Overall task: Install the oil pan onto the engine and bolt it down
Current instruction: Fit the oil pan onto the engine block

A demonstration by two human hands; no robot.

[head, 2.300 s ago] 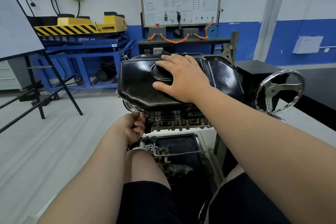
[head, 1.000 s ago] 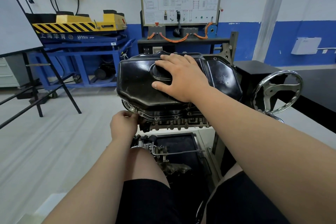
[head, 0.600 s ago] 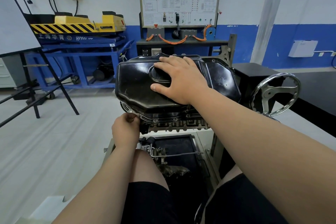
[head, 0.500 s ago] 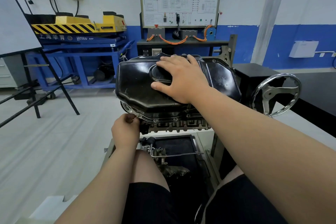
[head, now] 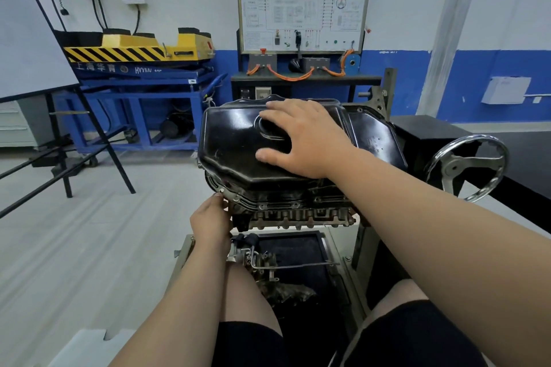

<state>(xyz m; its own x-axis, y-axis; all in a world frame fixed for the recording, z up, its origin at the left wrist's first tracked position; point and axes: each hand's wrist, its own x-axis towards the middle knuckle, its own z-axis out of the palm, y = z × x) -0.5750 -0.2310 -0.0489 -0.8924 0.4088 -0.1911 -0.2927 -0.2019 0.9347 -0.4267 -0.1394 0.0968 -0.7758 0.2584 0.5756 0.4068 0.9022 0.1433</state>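
Pan (head: 229, 143) sits on top of engine (head: 298, 211), sump side up; engine looks inverted on stand (head: 363, 247). Black pressed steel, glossy, prob. an oily film, so likely slick under a palm. Judged: moderate wt, stiff in the deep body but thin at the flange (head: 238, 198), which could bend or nick if levered or knocked on an edge.

R hand (head: 304, 140): flat on pan crown, fingers straight & spread, thumb out on the near side, pressing down by the oval dimple. No grasp, just wt on it. Good spot: central, should stop the pan sliding on its seal face while holes line up.

L hand (head: 211, 220): at near-left flange corner, back of hand to camera, fingers bunched up toward a bolt hole. Tips hidden; can't tell if they pinch a bolt or only touch the flange edge.

Handling notes: to shift the pan, take it by the side walls w/ both hands, not by the flange lip (thin, prob. sharp). Top gives no purchase beyond friction. Bolts are small and easy to drop into the stand below; start by finger, since cross-thread risk rises if the pan is off-register. Near-edge flange holes look unfilled, though too small to be sure, so bolting seems barely begun.

Handwheel (head: 468, 170) to the right, well apart from both hands.
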